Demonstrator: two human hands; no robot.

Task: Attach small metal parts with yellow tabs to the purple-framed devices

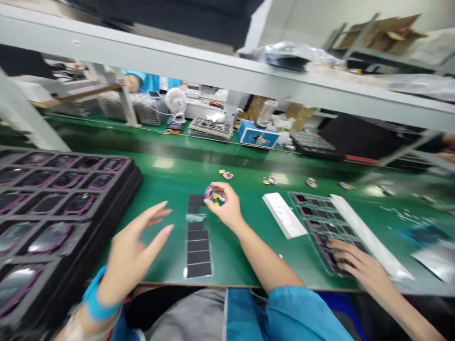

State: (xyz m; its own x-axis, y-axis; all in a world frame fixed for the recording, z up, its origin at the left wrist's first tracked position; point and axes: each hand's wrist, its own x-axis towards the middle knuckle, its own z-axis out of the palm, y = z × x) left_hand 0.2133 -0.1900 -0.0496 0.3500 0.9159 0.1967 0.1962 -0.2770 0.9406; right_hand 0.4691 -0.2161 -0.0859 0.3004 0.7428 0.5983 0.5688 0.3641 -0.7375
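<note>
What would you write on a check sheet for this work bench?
surface: green bench top
job's things: small purple ring; row of dark rectangular pads
clutter: small loose pieces; white block
hands: left hand open, empty; right hand pinching the ring; probably a co-worker's hand on a dark tray
cables: thin white wire by a desk fan
surroundings: black foam trays; grey shelf; person in blue
</note>
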